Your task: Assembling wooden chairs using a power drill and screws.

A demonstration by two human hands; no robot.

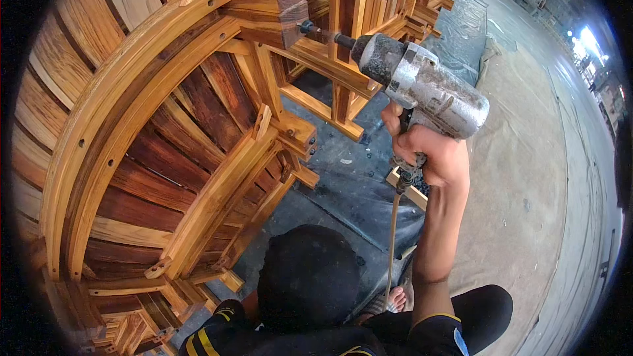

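My right hand [435, 148] is wrapped around the grip of a worn silver impact wrench [438, 89], with a thin hose [392, 244] hanging from its base. The wrench points left, and its slim shaft ends in a black socket [306, 26] against the end face of a thick wooden block [270, 16]. That block joins the curved wooden rail [112, 86] of a large slatted wooden piece. On the left side, a striped dark sleeve [208, 341] runs behind a rounded black shape [310, 277]; only a little skin shows there, and my left hand is hidden.
More wooden frames [369, 13] stand in a row beyond the wrench. Bolt heads [311, 148] show on a lower joint. A dark sheet [349, 191] covers the floor beneath, with a tan covering [521, 178] to the right. A bare foot [397, 298] rests near the hose.
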